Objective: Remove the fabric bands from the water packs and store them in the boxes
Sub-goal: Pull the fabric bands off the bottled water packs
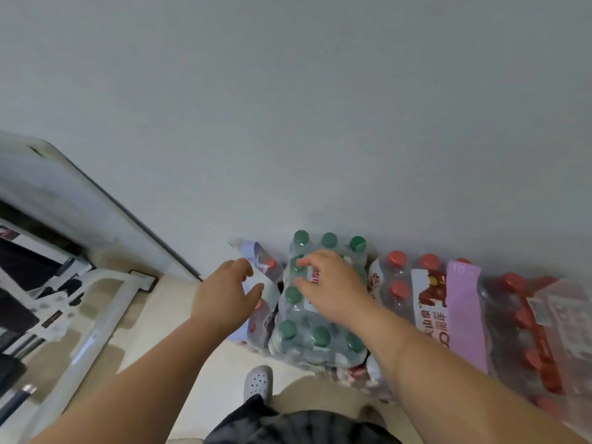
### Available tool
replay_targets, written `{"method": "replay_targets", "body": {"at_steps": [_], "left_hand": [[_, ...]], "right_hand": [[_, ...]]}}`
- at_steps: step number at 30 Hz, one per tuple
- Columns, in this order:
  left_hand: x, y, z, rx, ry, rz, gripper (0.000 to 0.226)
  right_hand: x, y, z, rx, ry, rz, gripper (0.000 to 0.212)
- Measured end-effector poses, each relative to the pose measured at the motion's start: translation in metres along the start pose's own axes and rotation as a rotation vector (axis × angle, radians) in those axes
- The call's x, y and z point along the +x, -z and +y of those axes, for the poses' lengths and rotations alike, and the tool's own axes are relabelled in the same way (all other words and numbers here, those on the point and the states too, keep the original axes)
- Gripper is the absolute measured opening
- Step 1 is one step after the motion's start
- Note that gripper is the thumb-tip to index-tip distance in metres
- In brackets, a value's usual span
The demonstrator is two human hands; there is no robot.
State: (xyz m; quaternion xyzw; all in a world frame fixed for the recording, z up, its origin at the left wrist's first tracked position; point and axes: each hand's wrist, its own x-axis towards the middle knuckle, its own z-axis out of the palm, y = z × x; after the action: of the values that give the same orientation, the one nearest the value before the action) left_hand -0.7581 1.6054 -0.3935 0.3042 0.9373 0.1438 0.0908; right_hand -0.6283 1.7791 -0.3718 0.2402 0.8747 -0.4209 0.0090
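1. Left hand (224, 296): fingers and thumb are curled inward, pinching the edge of a pale lavender fabric band (258, 280). We judge this is the hold for peeling it free.
2. Right hand (330, 283): fingers are bent, with the tips down on a shrink-wrapped pack of green-capped water bottles (307, 334). We cannot tell whether they grip the film or only press on it. It is probably there to steady the pack.
3. The lavender band wraps a shrink-wrapped pack of red-capped bottles (262, 315), just left of the green-capped pack and partly hidden by it.
4. Wide lilac fabric band (464, 315): we find it around a second red-capped pack (400, 293) on the right, with neither hand on it.
5. All the packs sit in a row on the beige floor (153, 331), tight against the grey wall (320, 123), presumably for storage.
6. Boxes: we see none in view.
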Motion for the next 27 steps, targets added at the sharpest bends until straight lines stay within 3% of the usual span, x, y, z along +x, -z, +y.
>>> {"method": "replay_targets", "body": {"at_steps": [4,8,18,21,24,27], "left_hand": [[0.024,0.003,-0.071,-0.018,0.03,-0.114,0.023],[0.057,0.001,-0.126,-0.048,-0.011,-0.216,0.033],[0.142,-0.046,-0.191,-0.191,-0.07,-0.428,0.041],[0.158,-0.069,-0.202,-0.253,0.019,-0.518,0.049],[0.172,-0.088,-0.206,-0.508,0.183,-0.632,0.048],[0.185,-0.106,-0.209,-0.59,0.245,-0.652,0.048]], "right_hand": [[0.041,-0.048,-0.04,-0.013,-0.027,0.006,0.029],[0.077,-0.095,-0.068,-0.133,-0.137,-0.129,0.035],[0.149,-0.167,-0.051,-0.249,-0.48,-0.279,0.052],[0.172,-0.187,-0.043,-0.304,-0.463,-0.312,0.051],[0.198,-0.205,-0.034,-0.341,-0.425,-0.292,0.048],[0.214,-0.221,-0.023,-0.365,-0.457,-0.305,0.045]]}}
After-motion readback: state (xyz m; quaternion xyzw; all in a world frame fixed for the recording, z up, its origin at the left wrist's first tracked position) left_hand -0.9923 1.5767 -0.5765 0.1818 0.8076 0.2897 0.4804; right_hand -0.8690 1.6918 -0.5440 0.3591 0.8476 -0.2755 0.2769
